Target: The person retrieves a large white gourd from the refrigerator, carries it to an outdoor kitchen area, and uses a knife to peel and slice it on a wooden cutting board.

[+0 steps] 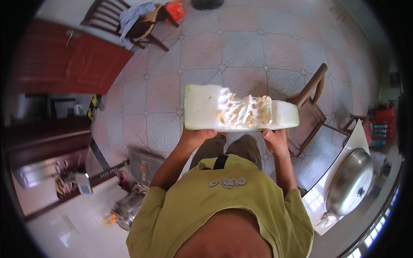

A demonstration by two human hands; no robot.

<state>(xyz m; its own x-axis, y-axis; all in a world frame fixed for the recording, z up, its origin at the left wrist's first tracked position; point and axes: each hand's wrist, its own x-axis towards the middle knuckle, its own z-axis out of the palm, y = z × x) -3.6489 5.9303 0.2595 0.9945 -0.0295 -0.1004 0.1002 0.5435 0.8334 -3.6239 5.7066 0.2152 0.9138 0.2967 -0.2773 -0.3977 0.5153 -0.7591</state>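
Observation:
A large cut piece of winter melon (203, 108) is held up in front of my body, above the tiled floor. Its pale flesh and a ragged seedy core face up, and a thin green rind shows along the edges. My left hand (201, 137) grips the lower left part, thumb along the near edge. On the other side my right hand (276, 140) holds the lower right part, thumb pressed to the near edge. The fingers of both hands are mostly hidden under the melon.
A wooden chair (306, 119) stands just right of the melon. Further right, a table (350, 142) bears a large metal lid (350, 182). A metal pot (124, 209) is at lower left. At upper left are a red door (87, 58) and a chair with cloth (138, 25).

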